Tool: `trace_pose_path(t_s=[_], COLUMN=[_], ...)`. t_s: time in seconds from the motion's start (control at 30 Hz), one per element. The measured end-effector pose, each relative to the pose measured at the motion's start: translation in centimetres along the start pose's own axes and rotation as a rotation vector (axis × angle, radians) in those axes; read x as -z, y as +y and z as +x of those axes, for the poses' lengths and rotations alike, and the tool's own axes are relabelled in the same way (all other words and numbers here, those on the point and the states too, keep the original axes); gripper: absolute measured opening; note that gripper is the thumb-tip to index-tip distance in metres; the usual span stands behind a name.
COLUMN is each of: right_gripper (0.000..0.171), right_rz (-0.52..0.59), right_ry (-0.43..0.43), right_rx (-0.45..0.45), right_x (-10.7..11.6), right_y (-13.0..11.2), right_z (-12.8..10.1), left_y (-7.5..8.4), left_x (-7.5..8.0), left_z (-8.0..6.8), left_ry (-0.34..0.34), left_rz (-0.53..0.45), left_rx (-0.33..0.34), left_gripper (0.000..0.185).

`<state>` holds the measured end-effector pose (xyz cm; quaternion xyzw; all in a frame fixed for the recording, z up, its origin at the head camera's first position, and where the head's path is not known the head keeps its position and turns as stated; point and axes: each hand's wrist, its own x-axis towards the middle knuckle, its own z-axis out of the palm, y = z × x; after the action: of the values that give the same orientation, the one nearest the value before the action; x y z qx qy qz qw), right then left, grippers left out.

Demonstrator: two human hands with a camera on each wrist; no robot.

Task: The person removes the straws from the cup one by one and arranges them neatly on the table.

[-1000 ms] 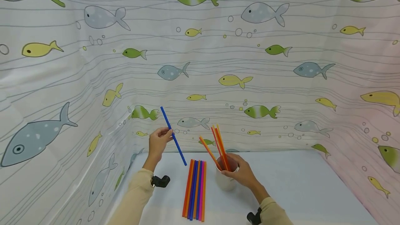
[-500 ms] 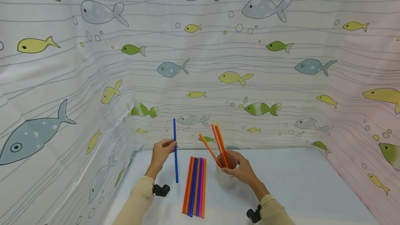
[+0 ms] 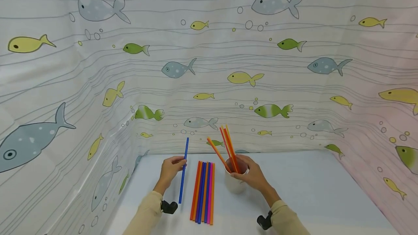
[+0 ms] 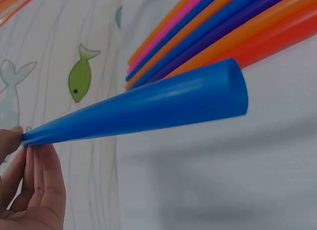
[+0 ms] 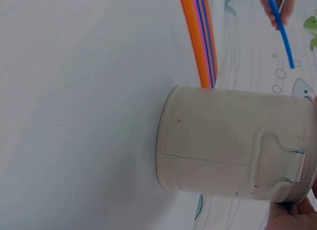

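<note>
My left hand [image 3: 169, 170] pinches a blue drinking straw [image 3: 182, 188] between thumb and fingers, just left of a row of straws. The straw stands nearly upright in the head view, its top leaning slightly right. In the left wrist view its open lower end [image 4: 237, 88] points toward the camera. With my right hand [image 3: 253, 175] I grip the rim of a whitish can-like cup [image 3: 234, 186], which has a wire handle on its side [image 5: 260, 150]. Several orange, red and yellow straws [image 3: 231, 148] lean out of the cup to the left; their lower ends are hidden inside.
Between my hands, several straws [image 3: 202, 193] in orange, red, blue, purple and pink lie side by side on the white table [image 3: 313, 191]. A fish-patterned curtain [image 3: 277, 93] encloses the table at the back and sides.
My left hand has come down toward the table, turning the blue straw from a leftward tilt to a slight rightward lean. The right hand keeps its grip on the cup.
</note>
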<state>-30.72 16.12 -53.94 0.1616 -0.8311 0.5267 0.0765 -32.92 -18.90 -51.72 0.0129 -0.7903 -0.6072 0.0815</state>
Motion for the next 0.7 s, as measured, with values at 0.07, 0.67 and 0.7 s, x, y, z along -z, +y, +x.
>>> trace_pose_path(t_s=[0.07,0.67,0.7], right_gripper=[0.075,0.075,0.075], right_rz=[0.001,-0.001,0.000], right_ry=[0.000,0.013,0.013], right_rx=[0.009,0.005,0.001], right_x=[0.0,-0.1,-0.1], right_y=[0.0,0.2,0.2], right_z=[0.0,0.1,0.1], left_y=[-0.6,-3.8,-4.0], left_x=[-0.2,-2.3,-2.3], left_z=[-0.2,-2.3,-2.3], left_ry=[-0.007,-0.026,-0.029], left_rz=[0.004,0.069,0.078], left_rx=[0.002,0.067,0.068], left_gripper=[0.025,0.031,0.030])
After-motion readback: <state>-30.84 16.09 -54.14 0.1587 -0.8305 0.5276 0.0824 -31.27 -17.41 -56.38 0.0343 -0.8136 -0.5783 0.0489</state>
